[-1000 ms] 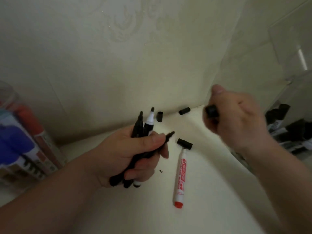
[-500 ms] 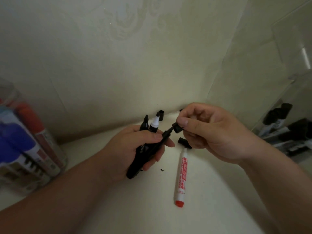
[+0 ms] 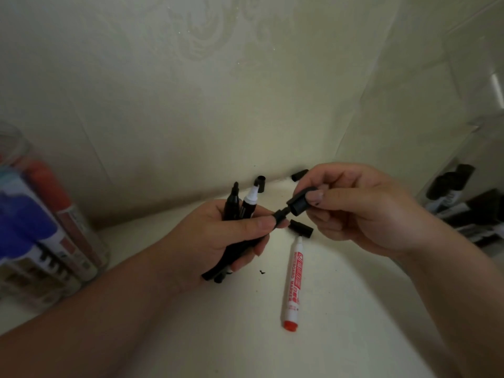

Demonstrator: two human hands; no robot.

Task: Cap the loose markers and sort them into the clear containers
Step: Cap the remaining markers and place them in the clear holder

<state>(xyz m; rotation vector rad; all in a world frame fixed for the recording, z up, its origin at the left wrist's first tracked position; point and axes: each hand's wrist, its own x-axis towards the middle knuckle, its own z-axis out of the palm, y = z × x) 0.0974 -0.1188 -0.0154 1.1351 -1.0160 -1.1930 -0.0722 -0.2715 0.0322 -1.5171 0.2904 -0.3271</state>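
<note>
My left hand (image 3: 215, 241) grips a bundle of three black markers (image 3: 240, 208), tips pointing up and to the right. My right hand (image 3: 362, 211) pinches a black cap (image 3: 301, 204) between thumb and fingers, its mouth right at the tip of the marker that sticks out to the right. A white marker with red print and a black cap (image 3: 293, 282) lies on the table just below the hands. Two loose black caps (image 3: 260, 184) (image 3: 299, 174) lie near the wall behind the hands.
A clear container with red and blue markers (image 3: 41, 236) stands at the left edge. Another clear container holding black markers (image 3: 463, 203) stands at the right. The pale wall rises close behind the table (image 3: 245, 336). A small dark speck (image 3: 262, 272) lies beside the left hand.
My right hand came down from the upper right with the cap and brought it to the tip of the marker in my left hand. The left hand shifted slightly.
</note>
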